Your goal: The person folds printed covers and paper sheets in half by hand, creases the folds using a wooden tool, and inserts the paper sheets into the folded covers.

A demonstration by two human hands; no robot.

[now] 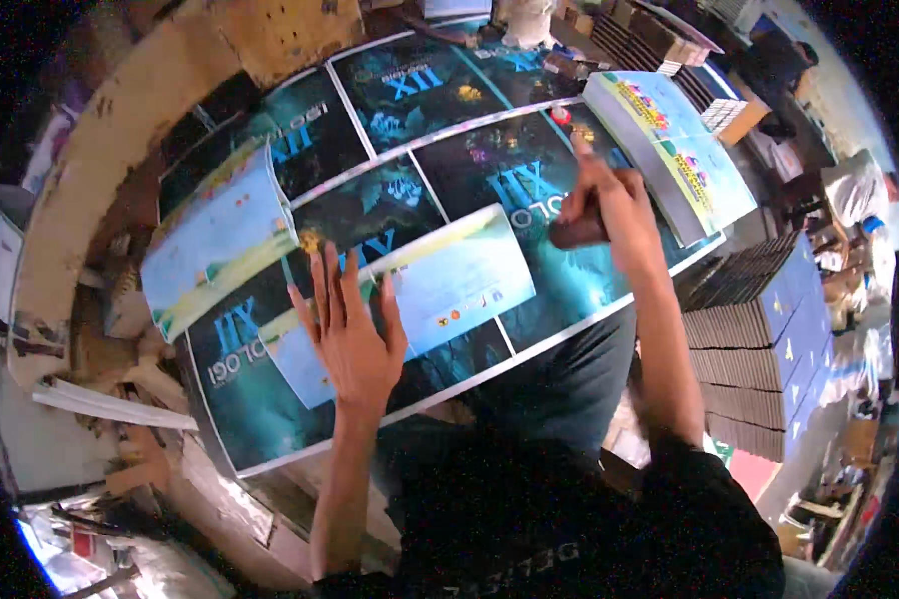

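Head view: the left hand (358, 334) is lying spread on a blue sheet (469, 275) atop a dark poster (591, 283) — likely light, bendy, best held by edges — while the right hand (617, 212) is curling apart, grip unclear.

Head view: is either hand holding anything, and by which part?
The left hand spreads over the light-blue printed sheet, not gripping it. Whether the right hand holds anything can't be told.

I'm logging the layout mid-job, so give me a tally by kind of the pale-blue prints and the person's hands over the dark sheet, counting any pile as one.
Pale-blue prints: 3
Hands: 2 (left hand, right hand)
Total: 5
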